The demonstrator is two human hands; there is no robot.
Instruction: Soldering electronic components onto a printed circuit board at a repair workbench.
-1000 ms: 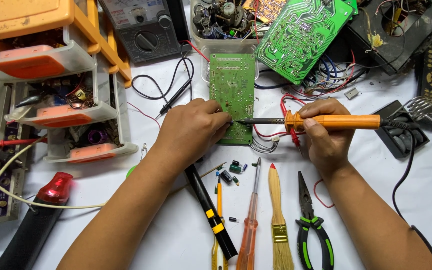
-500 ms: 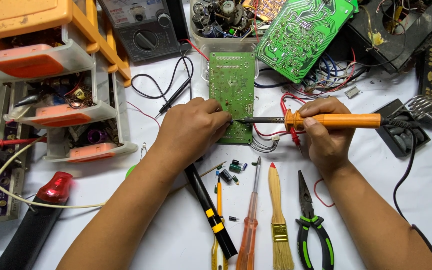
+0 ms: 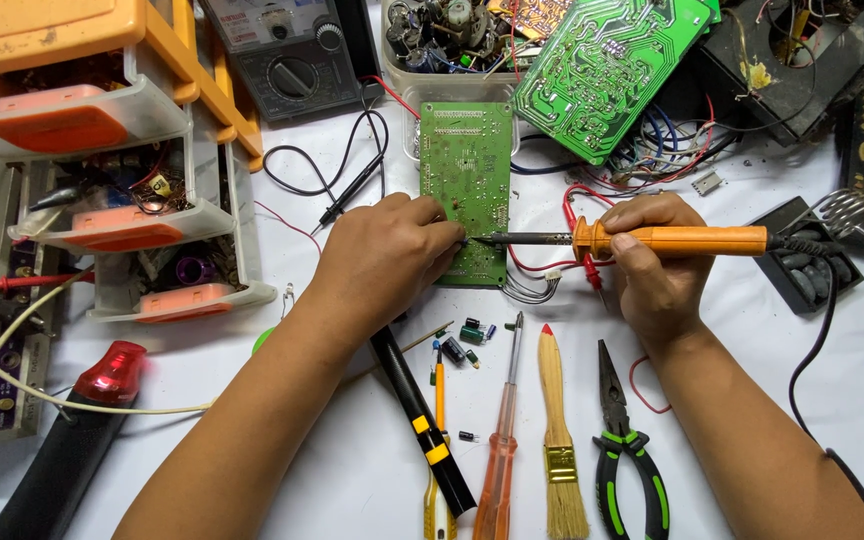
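While the right hand [image 3: 657, 275] grips the orange soldering iron [image 3: 687, 240] and the left hand [image 3: 387, 255], fingers curled, pins the small green circuit board [image 3: 469, 180] near the tabletop's far edge, best keep tip steady on one joint, board flat.

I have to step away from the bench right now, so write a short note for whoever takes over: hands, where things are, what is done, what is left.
Right hand: grips the orange soldering iron, tip at the right edge of the small green circuit board.
Left hand: rests on the board's lower part, steadying it; nothing visible in its grasp.
Nearby, below the board: loose capacitors, screwdriver, brush, pliers.
Done: iron is at the board; the joint itself is too small to judge.
Left: probably finish that joint; loose parts are not yet fitted.
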